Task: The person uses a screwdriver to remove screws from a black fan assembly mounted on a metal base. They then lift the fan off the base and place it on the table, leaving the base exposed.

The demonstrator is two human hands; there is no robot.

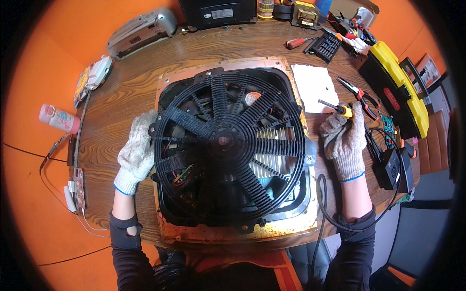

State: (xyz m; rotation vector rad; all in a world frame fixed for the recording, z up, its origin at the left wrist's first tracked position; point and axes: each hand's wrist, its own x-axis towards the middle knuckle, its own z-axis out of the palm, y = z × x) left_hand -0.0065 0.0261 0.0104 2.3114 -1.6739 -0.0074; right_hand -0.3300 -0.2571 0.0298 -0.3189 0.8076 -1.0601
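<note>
Dark sleeves (pixel 132 262), two, at the near edge; each runs to a white knit glove with blue cuff trim.

Left hand (pixel 136 150): gloved, at the left side of the fan, fingers close together; from where I stand I cannot tell whether it grips the rim.

Right hand (pixel 344 138): gloved, on the right of the fan and apart from it, fingers closed round a yellow-handled tool (pixel 345 111), its slim dark shaft pointing up and left.

Fan (pixel 224 140): black, round, ribbed blades, ringed guard; lies flat on a rust-stained metal frame (pixel 291 227) in the middle of the table (pixel 121 82). Silver fins and coloured wires (pixel 183 175) show between the blades.

Black cable (pixel 340 226): looped beside the right forearm.

Black box-shaped device (pixel 391 169), right; a green circuit board (pixel 387 126) just beyond it.

Patterned flat slab (pixel 80 189) and pink cup (pixel 59 119), left edge.

Pliers (pixel 361 94): red and black handles, between a white sheet (pixel 310 85) and a toolbox (pixel 395 92) — black, yellow-lidded.

White device (pixel 99 72), far left.

Bit case (pixel 324 47), black; red-handled screwdriver (pixel 296 43) just beside it.

Far edge, left to right: silver machine (pixel 143 33), black case (pixel 218 13), yellow spool (pixel 265 8), transformer (pixel 305 15).
</note>
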